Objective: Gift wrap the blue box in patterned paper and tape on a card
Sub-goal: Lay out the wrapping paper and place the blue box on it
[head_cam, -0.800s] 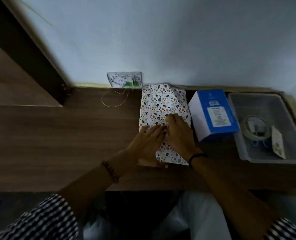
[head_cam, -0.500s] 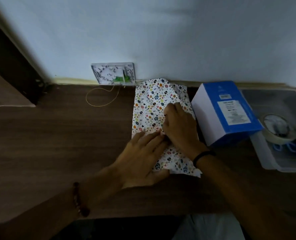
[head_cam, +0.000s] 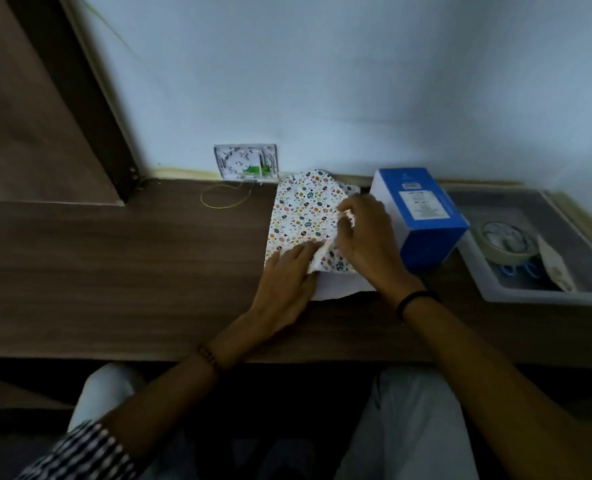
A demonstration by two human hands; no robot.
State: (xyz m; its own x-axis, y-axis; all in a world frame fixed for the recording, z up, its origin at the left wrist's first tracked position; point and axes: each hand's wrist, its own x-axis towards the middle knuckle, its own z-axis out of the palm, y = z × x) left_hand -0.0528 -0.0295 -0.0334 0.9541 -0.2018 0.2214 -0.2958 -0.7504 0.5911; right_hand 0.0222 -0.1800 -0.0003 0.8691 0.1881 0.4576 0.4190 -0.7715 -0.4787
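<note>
My left hand (head_cam: 285, 282), fingers straight, pins the patterned paper (head_cam: 301, 209); my right hand (head_cam: 365, 244) pinches a lifted flap of it. The blue box (head_cam: 426, 220) stands unwrapped at the paper's 3 o'clock. Risk: pulling against the pin may tear or crease the paper.

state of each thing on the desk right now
patterned paper: partly folded, white underside showing
blue box: unwrapped, beside the paper
tape roll: in the tray, untouched
card: leaning in the tray
left hand: pressing paper flat
right hand: pinching a paper fold
</note>
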